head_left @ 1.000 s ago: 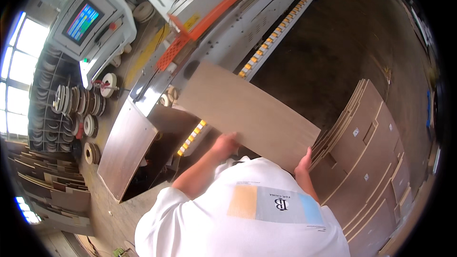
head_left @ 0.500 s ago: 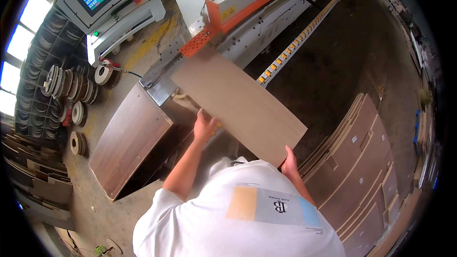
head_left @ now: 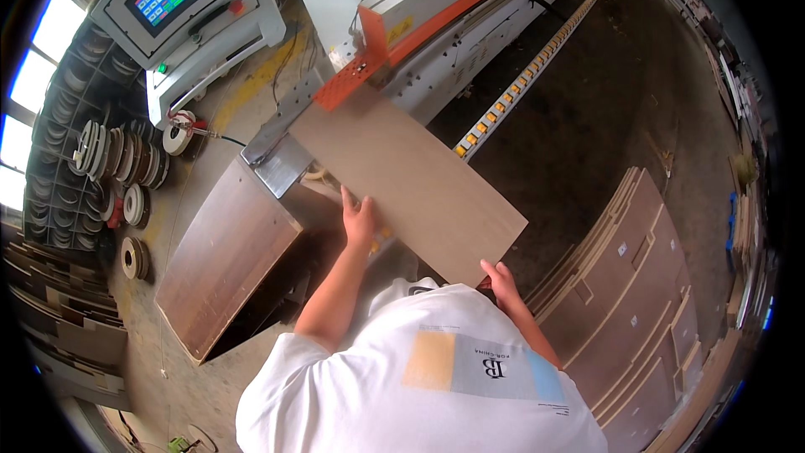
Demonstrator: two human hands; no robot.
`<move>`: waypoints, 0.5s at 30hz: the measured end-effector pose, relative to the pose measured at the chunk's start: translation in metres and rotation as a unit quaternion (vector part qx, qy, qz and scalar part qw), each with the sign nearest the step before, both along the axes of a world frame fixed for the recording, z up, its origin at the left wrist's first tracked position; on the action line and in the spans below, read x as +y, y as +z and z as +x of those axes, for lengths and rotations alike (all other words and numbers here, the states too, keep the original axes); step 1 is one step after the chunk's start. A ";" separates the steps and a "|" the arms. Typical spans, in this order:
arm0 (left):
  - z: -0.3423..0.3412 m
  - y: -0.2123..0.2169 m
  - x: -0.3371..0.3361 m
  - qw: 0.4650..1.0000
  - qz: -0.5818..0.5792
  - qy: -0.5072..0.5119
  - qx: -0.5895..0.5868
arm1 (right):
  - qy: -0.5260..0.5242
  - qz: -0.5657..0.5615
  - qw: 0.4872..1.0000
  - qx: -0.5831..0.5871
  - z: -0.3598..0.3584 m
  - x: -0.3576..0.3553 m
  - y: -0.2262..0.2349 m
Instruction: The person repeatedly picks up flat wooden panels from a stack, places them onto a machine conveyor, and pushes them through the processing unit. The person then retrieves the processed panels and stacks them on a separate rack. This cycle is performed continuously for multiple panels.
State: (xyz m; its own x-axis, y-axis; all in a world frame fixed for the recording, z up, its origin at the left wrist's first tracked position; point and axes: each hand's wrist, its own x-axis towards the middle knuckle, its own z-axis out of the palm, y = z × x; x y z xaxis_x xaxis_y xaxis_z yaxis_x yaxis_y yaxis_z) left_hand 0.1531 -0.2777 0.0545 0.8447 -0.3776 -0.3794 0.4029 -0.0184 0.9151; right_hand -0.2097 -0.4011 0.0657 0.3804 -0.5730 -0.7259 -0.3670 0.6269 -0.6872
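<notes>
Looks like the feeding step: left hand (head_left: 359,216) lies flat, fingers spread, on the brown panel (head_left: 407,178), right hand (head_left: 501,278) grips its near corner, far end at the orange machine (head_left: 436,25) infeed, so next is probably a steady straight push.

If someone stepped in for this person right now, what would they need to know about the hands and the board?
Left hand: flat on the long near edge of the brown panel.
Right hand: gripping the panel's near corner.
Panel: lying flat, its far end at the orange guard of the long machine.
Done: panel lined up at the machine's mouth.
Left: most of its length is outside the machine. More panels are stacked on the right; a darker board lies to the left.
</notes>
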 end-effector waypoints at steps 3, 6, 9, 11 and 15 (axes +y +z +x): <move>0.003 -0.005 -0.012 1.000 -0.003 0.006 0.004 | -0.012 -0.003 0.999 -0.033 0.000 -0.013 -0.007; 0.007 -0.008 -0.032 1.000 -0.001 -0.011 0.016 | -0.024 -0.010 0.999 -0.021 -0.004 -0.035 -0.015; 0.007 -0.005 -0.063 1.000 -0.006 -0.021 0.023 | -0.044 -0.034 0.998 -0.029 -0.010 -0.064 -0.022; 0.004 -0.001 -0.088 0.999 -0.023 -0.018 0.024 | -0.064 -0.032 0.997 -0.037 -0.013 -0.083 -0.023; 0.006 -0.010 -0.124 0.998 -0.056 -0.023 0.024 | -0.079 -0.017 0.993 -0.082 -0.015 -0.112 -0.004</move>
State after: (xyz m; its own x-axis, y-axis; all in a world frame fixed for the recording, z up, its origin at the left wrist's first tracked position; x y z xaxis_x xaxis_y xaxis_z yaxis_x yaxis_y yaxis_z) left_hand 0.1591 -0.4013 0.0445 0.8075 -0.4575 -0.3724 0.4477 0.0641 0.8919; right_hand -0.2244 -0.5133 0.0612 0.3954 -0.6590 -0.6398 -0.1461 0.6426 -0.7522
